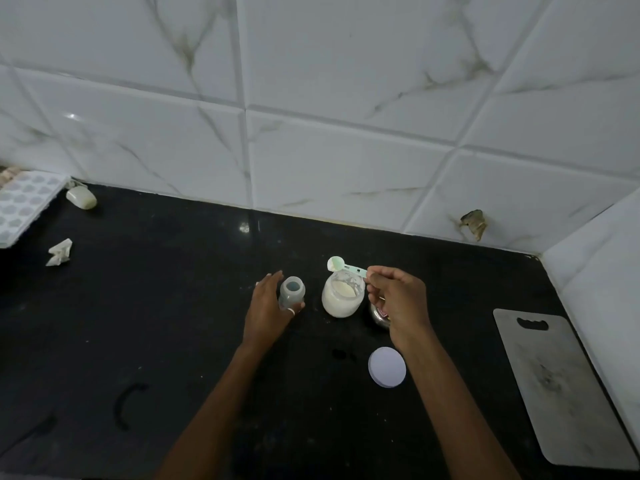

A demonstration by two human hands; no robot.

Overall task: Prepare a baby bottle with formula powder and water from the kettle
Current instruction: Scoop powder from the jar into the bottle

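Observation:
A small clear baby bottle (292, 292) stands upright and uncapped on the black counter. My left hand (268, 306) wraps around its left side and base. To its right stands an open glass jar (342, 295) partly filled with pale formula powder. My right hand (398, 299) pinches the handle of a pale green measuring spoon (343, 266), whose bowl hovers just above the jar's far rim. Whether the spoon carries powder I cannot tell. No kettle is in view.
The jar's round white lid (387, 367) lies flat near the front. A small metal container (379, 315) sits partly hidden under my right hand. A grey cutting board (561, 386) lies at the right; a white tray (20, 206), a soap-like lump (81, 198) and crumpled paper (60, 252) are far left.

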